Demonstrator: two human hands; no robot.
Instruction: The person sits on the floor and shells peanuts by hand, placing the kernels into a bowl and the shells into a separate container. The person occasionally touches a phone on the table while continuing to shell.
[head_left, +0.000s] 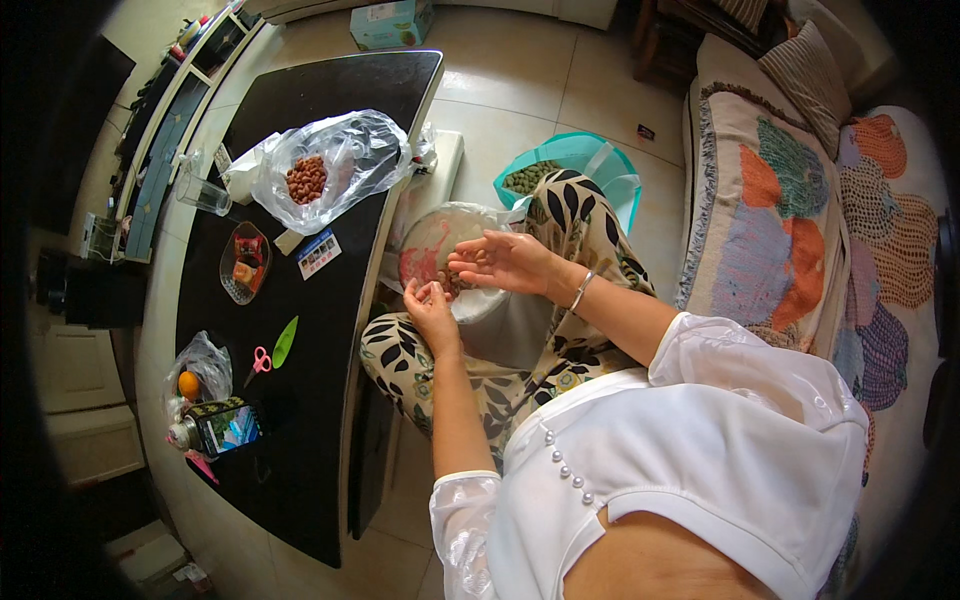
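My right hand (504, 262), with a silver bangle at the wrist, is held palm up, its fingers stretched out and slightly cupped. Small brown bits seem to lie by its fingers, too small to make out. Lower and to the left, my left hand (433, 311) has thumb and fingertips drawn together; whether something is pinched there is hidden. Both hands are above a bin lined with a clear plastic bag (480, 309), with brown shell-like pieces in it. Beyond my right knee stands a turquoise bag (600, 154) holding many greenish-tan nuts in their shells (529, 178).
On the black table (300, 412), an open plastic bag (360, 150) holds reddish-brown kernels (306, 180). Also there are a glass (204, 193), a snack dish (246, 281), a printed card (319, 253), pink-handled scissors (261, 360), a green blade-shaped item (285, 343) and a phone (231, 429). A sofa (765, 225) stands right.
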